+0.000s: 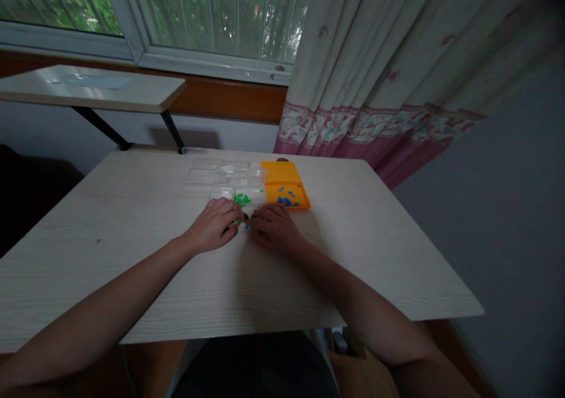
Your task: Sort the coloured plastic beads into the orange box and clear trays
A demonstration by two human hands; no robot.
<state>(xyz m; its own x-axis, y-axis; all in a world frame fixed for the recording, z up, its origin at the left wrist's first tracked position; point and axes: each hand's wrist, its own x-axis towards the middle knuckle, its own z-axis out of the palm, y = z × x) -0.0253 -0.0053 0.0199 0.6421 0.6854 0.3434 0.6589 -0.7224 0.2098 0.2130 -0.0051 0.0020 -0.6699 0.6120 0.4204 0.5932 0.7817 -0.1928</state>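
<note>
My left hand (214,224) and my right hand (274,228) rest on the pale wooden table (132,251), fingertips almost meeting over a few small green and blue pieces (245,219). Both hands have the fingers curled in a pinch on those pieces; what each one holds is too small to make out. Just beyond them stands a clear plastic compartment box (225,177) with small green pieces (242,198) in its near cell. To its right lies an orange tray (285,180) with several small blue pieces (286,200).
A second, narrower table (88,89) stands at the back left under a window (212,15). A patterned curtain (397,68) hangs at the right, behind the table's far corner. The table's right edge borders a grey floor.
</note>
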